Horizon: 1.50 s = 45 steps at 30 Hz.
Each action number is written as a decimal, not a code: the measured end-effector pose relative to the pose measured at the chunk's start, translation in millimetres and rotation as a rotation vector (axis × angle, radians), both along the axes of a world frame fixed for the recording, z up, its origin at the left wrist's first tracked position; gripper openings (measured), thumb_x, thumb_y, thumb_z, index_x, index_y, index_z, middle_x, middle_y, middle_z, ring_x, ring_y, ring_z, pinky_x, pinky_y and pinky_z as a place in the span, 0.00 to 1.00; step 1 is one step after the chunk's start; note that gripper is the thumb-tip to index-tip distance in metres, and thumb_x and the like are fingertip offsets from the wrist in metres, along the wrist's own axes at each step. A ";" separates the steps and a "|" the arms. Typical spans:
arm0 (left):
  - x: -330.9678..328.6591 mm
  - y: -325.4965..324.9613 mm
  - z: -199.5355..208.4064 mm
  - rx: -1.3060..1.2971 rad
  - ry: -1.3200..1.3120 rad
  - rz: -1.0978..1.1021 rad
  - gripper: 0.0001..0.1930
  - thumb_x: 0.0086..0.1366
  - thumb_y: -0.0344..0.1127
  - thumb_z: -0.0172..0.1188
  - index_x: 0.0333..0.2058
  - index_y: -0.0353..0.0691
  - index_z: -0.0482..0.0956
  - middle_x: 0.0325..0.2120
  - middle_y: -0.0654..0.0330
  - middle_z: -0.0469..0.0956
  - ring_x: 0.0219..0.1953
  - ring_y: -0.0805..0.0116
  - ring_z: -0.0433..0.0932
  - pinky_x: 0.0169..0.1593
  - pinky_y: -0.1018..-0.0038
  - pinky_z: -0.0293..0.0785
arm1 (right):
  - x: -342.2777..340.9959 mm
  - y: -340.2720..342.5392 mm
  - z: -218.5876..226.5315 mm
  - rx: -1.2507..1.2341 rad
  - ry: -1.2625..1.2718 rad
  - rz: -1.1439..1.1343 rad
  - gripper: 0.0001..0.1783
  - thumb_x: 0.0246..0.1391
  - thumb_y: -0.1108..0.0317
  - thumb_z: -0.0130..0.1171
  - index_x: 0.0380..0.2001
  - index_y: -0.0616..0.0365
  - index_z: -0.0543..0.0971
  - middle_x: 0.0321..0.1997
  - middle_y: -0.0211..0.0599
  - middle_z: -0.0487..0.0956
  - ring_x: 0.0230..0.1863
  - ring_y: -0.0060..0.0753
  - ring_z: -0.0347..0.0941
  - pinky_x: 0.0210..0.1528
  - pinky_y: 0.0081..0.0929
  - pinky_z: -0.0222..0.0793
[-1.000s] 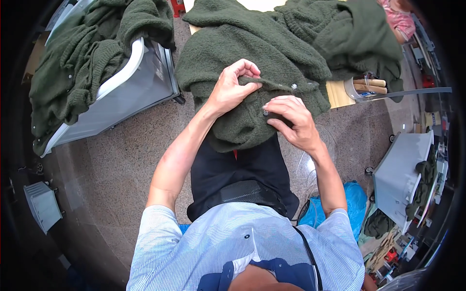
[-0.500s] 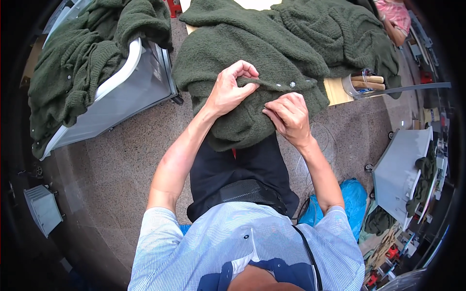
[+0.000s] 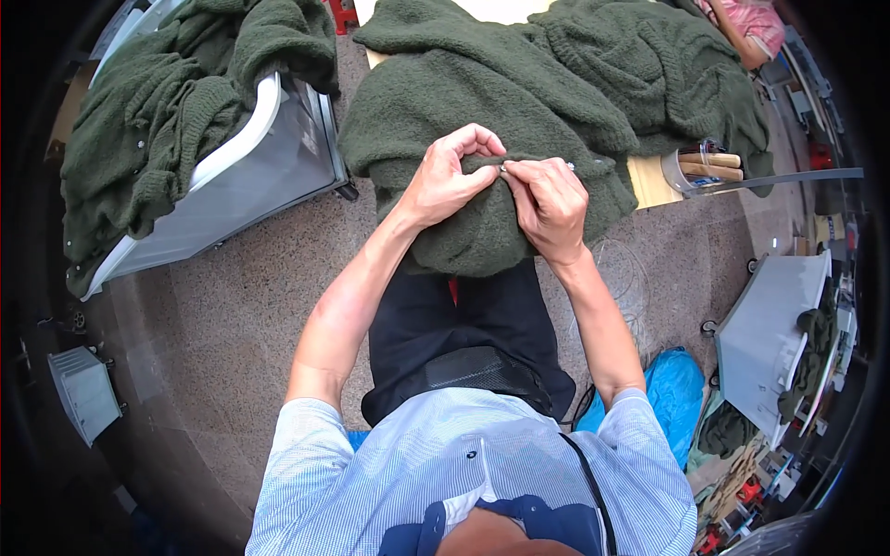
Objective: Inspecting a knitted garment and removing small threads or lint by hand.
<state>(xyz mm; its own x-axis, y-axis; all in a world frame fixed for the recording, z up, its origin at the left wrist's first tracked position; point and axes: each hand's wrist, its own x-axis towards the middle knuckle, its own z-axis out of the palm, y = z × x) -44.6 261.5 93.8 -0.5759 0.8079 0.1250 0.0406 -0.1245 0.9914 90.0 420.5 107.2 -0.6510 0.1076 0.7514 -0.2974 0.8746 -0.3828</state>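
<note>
A dark green knitted cardigan (image 3: 436,97) lies over the near edge of the table and hangs toward my lap. My left hand (image 3: 450,176) is closed on its front edge, thumb and fingers pinching the knit. Close against it, my right hand (image 3: 553,202) pinches the same edge, its fingertips at a small shiny button (image 3: 503,169). Whether a needle or thread is between the fingers is too small to tell. Another shiny button (image 3: 571,167) shows just beyond my right knuckles.
More green knitwear (image 3: 640,69) covers the table at right, beside a clear cup (image 3: 675,172) of wooden-handled tools. A grey bin (image 3: 250,171) heaped with green knits stands at left. Another wheeled bin (image 3: 765,329) and a blue bag (image 3: 669,394) are at right. Someone in pink (image 3: 756,28) sits far right.
My right hand has moved left and up along the cardigan's edge and now meets my left fingertips. My left hand keeps its pinch. The view has shifted slightly.
</note>
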 end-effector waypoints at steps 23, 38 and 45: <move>-5.3 -7.2 -5.6 0.030 0.026 -0.059 0.15 0.70 0.26 0.75 0.52 0.33 0.83 0.49 0.62 0.86 0.54 0.76 0.83 0.62 0.75 0.79 | 3.9 5.0 -0.5 0.142 -0.026 0.004 0.11 0.53 0.76 0.74 0.41 0.55 0.88 0.39 0.31 0.87 0.38 0.39 0.84 0.39 0.38 0.77; 0.5 -2.8 0.8 0.053 -0.138 -0.017 0.12 0.71 0.26 0.74 0.50 0.32 0.85 0.46 0.61 0.88 0.51 0.76 0.84 0.59 0.76 0.81 | -0.2 -4.9 -8.7 0.014 0.043 -0.034 0.15 0.49 0.84 0.75 0.40 0.62 0.86 0.39 0.41 0.89 0.39 0.45 0.87 0.43 0.38 0.84; 2.6 -0.9 -4.4 0.068 -0.051 0.002 0.12 0.71 0.24 0.73 0.51 0.33 0.84 0.48 0.62 0.86 0.53 0.77 0.83 0.60 0.77 0.80 | 1.7 1.6 -8.9 -0.018 -0.002 -0.008 0.13 0.52 0.83 0.75 0.40 0.61 0.87 0.42 0.40 0.89 0.39 0.45 0.87 0.44 0.36 0.84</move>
<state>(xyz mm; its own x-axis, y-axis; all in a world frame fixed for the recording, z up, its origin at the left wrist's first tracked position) -41.9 260.6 89.4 -0.5845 0.7973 0.1505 -0.0092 -0.1919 0.9814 91.8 422.1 98.3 -0.6513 0.1263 0.7482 -0.2902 0.8696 -0.3994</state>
